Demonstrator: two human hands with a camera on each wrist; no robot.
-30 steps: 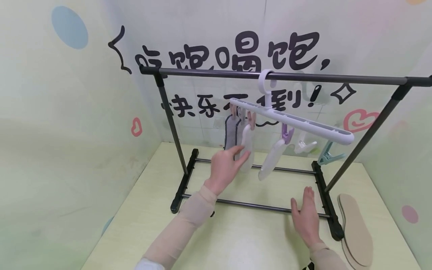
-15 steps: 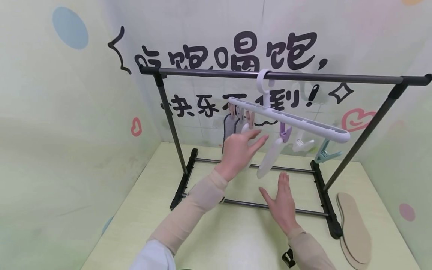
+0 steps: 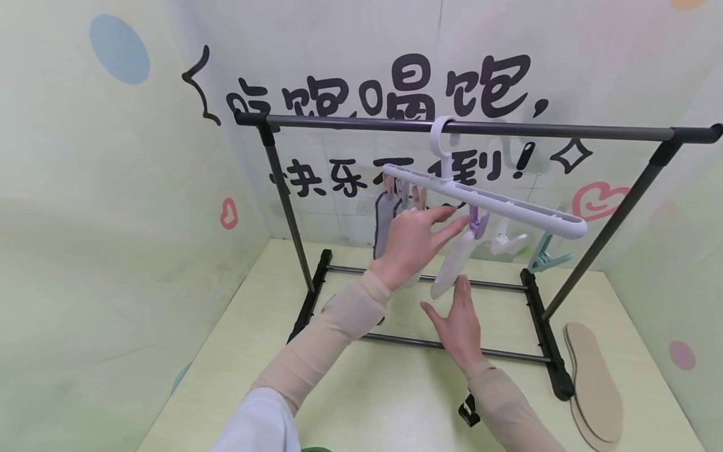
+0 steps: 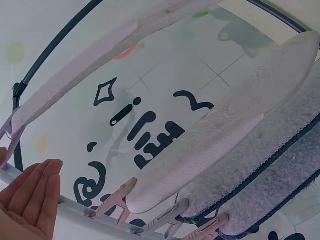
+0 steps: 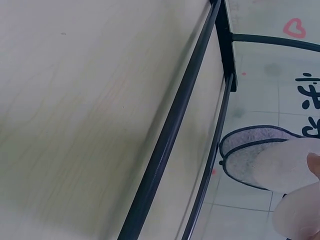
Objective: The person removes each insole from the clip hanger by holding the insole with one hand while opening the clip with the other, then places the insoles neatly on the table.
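A lilac clip hanger (image 3: 508, 209) hangs by its hook from the rack's bar. From its purple clip (image 3: 478, 224) hangs a white insole (image 3: 452, 267), tilted. My left hand (image 3: 411, 242) is raised just left of this clip, fingers extended, thumb and fingertips close to it. Below, my right hand (image 3: 460, 329) stands open, its fingertips at the insole's lower part. Farther left, partly behind the left hand, another white insole (image 4: 200, 157) hangs from a pink clip (image 4: 117, 202). Beside it two grey fleecy insoles with dark edging (image 4: 245, 170) hang from clips.
The black drying rack (image 3: 339, 122) stands on the pale table (image 3: 395, 389), its base bars crossing behind the hands. A white clip (image 3: 506, 242) and a teal clip (image 3: 548, 256) hang at the hanger's right. Beige insoles (image 3: 594, 383) lie beyond the rack's right foot.
My left hand has moved right and up, from the left white insole to beside the purple clip. The right hand has moved left and up to below the white insole there.
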